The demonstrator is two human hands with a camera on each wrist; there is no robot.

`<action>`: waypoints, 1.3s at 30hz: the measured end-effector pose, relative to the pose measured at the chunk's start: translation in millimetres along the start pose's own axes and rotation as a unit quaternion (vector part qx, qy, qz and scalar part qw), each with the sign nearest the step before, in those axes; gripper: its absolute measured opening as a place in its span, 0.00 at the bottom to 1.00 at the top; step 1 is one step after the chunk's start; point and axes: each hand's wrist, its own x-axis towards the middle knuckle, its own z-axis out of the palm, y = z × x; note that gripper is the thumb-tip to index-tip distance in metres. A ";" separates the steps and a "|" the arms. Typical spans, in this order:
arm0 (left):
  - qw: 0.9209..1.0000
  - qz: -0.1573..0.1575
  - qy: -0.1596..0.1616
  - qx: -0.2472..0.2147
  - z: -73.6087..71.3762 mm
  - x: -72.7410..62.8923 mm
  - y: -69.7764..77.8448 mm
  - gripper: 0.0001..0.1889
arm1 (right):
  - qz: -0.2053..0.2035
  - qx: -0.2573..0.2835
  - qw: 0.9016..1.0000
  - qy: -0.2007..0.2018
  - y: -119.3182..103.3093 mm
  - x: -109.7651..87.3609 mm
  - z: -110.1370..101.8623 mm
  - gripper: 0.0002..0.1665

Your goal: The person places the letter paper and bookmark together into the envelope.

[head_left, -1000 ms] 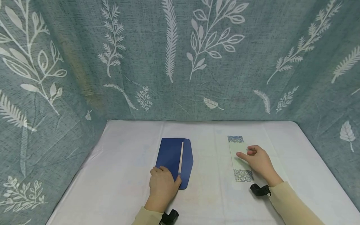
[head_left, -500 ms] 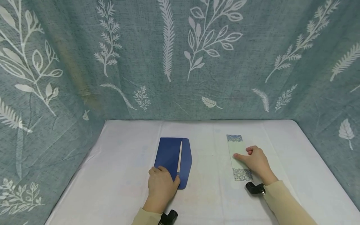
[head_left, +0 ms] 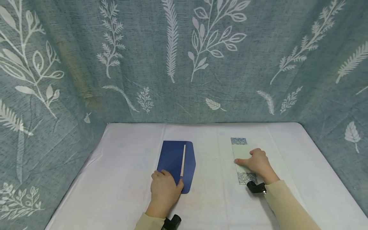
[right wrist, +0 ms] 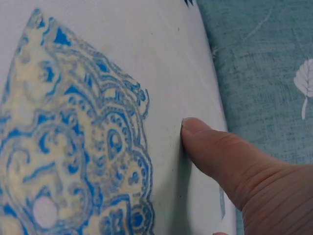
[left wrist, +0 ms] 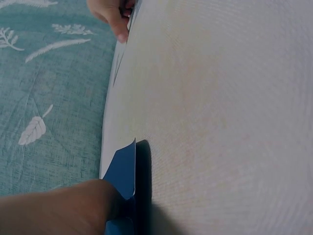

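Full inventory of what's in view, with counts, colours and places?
Curtain: 1 backdrop, teal with white leaf prints, around the table
Table: 1, white-covered, below the curtain
Envelope: 1, dark blue, on the table left of the card
Strip: 1, pale, lengthwise on the envelope
Card: 1, pale green, blue-patterned ends, under the right hand
Wrist devices: 2, black, one per wrist
Sleeves: 2, beige, one per arm
Left hand: 1, bare, at the envelope's near end
Right hand: 1, bare, across the card

Dark blue flat envelope (head_left: 172, 156), right edge tapered, narrow pale strip (head_left: 183, 160) running lengthwise near it; lies lower centre of frame. Pale green rectangular card (head_left: 240, 151), blue lace-patterned band at each end; lies lower right.
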 end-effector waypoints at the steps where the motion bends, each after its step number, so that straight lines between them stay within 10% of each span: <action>1: 1.000 0.000 -0.001 0.001 -0.5 0.0 0.0 0.44 | 0.001 -0.003 1.000 0.000 -0.9 0.0 -0.1 0.57; 28: 1.000 -0.006 -0.027 -0.004 -3.2 2.4 -1.9 0.45 | 0.006 0.032 0.999 0.005 -2.3 -3.3 2.1 0.50; 39: 1.000 -0.001 -0.011 -0.004 -2.9 1.9 -0.2 0.44 | -0.016 0.086 0.996 0.007 2.0 -12.2 -4.9 0.29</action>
